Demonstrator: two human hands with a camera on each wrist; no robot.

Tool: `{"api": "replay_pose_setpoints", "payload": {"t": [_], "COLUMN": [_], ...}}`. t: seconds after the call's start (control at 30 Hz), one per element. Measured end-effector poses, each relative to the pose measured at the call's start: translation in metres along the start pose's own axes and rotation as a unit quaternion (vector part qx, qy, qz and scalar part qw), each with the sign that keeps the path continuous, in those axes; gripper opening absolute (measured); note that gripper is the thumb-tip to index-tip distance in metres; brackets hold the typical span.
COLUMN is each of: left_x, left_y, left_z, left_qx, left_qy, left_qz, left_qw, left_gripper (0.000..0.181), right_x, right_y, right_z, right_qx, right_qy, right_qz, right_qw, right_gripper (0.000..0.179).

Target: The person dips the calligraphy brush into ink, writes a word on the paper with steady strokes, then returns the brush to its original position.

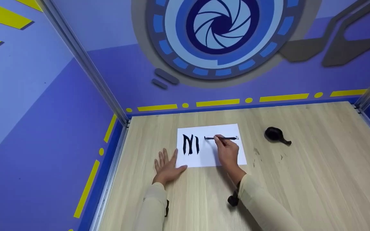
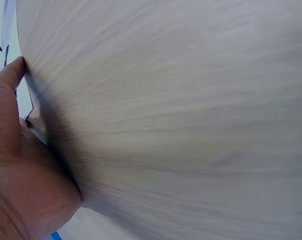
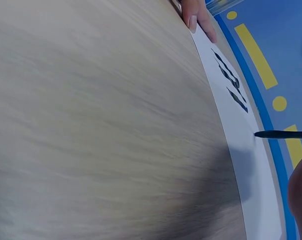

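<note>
A white sheet of paper [image 1: 209,158] lies on the table and bears bold black strokes [image 1: 190,144] on its left half. My right hand [image 1: 228,152] pinches a dark writing brush [image 1: 229,138] over the paper's right half. The brush lies nearly level in the head view, its tip pointing left beside a small black mark. In the right wrist view the brush tip comes right down at the paper [image 3: 263,180]. My left hand [image 1: 169,169] rests with fingers spread at the sheet's lower left corner, thumb and index fingertip at its edge.
Right of the paper sits a black, round ink dish [image 1: 273,134] with a short handle. Dark smudges [image 1: 257,154] mark the wooden table [image 1: 313,166] between them. Blue-purple printed panels [image 1: 108,73] wall the table at the back and sides.
</note>
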State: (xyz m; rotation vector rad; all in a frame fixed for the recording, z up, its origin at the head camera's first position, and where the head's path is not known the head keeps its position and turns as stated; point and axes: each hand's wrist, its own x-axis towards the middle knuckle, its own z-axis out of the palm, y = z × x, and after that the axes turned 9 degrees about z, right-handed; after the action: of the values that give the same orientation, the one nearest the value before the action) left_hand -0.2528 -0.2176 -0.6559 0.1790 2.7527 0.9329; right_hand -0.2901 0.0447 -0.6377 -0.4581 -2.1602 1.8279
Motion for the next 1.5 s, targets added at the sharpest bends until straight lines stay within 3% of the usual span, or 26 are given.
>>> {"api": "replay_pose_setpoints", "payload": {"t": [0.3, 0.6, 0.97, 1.5], "left_x": [-0.004, 0.001, -0.005, -0.001], "left_y": [0.009, 0.003, 0.010, 0.004], "left_z": [-0.005, -0.001, -0.008, -0.002], "left_qx": [-0.007, 0.018, 0.010, 0.008], "left_qy": [0.001, -0.006, -0.011, -0.014], "left_qz": [0.005, -0.009, -0.007, -0.012], "left_qw": [1.0000, 0.9998, 0.9999, 0.9998], "left_gripper": [0.091, 0.091, 0.089, 0.092], "right_x": [-0.004, -0.007, -0.011, 0.000], "right_y": [-0.005, -0.007, -0.007, -0.003], "right_z": [0.000, -0.003, -0.006, -0.003], "right_qx": [-0.009, -0.008, -0.007, -0.009], "right_qy": [-0.009, -0.030, -0.066, -0.025], "right_qz": [0.010, -0.009, -0.011, -0.021], "right_qw": [0.9999, 0.9995, 0.9977, 0.9994], "right_gripper": [0.019, 0.017, 0.017, 0.018]}}
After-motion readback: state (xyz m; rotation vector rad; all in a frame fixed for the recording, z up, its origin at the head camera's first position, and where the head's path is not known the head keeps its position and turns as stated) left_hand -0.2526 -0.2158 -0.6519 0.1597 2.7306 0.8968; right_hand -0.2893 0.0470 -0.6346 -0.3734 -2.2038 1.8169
